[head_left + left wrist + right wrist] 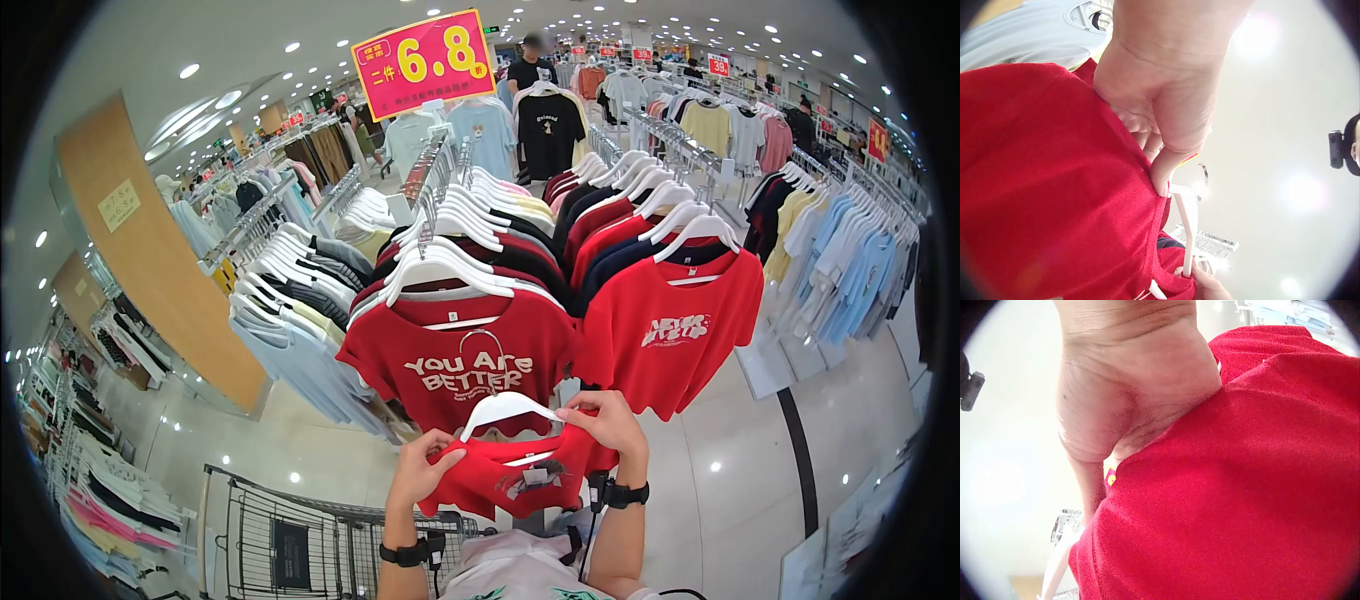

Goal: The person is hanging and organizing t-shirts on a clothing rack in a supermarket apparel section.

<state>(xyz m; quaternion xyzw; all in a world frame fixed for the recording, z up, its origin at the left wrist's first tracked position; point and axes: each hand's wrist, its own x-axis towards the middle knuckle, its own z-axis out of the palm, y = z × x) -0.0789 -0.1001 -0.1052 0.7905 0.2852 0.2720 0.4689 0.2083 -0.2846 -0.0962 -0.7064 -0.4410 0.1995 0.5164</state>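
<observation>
A red shirt (500, 477) with a grey print hangs on a white hanger (508, 408) in front of the person's body. My left hand (424, 466) pinches the shirt's shoulder beside the hanger's left end; in the left wrist view, thumb and fingers of the left hand (1163, 106) grip the red cloth (1054, 181) at the neckline. My right hand (606, 424) pinches the other shoulder and the hanger's right end. In the right wrist view the red cloth (1241, 487) hides most fingers of the right hand (1129, 394).
Just ahead, a dark red shirt (450, 350) and a bright red shirt (680, 320) hang at the ends of racks. A wire cart (300, 545) stands at lower left. A pink price sign (424, 62) tops the rack, and a person in black (530, 70) stands behind.
</observation>
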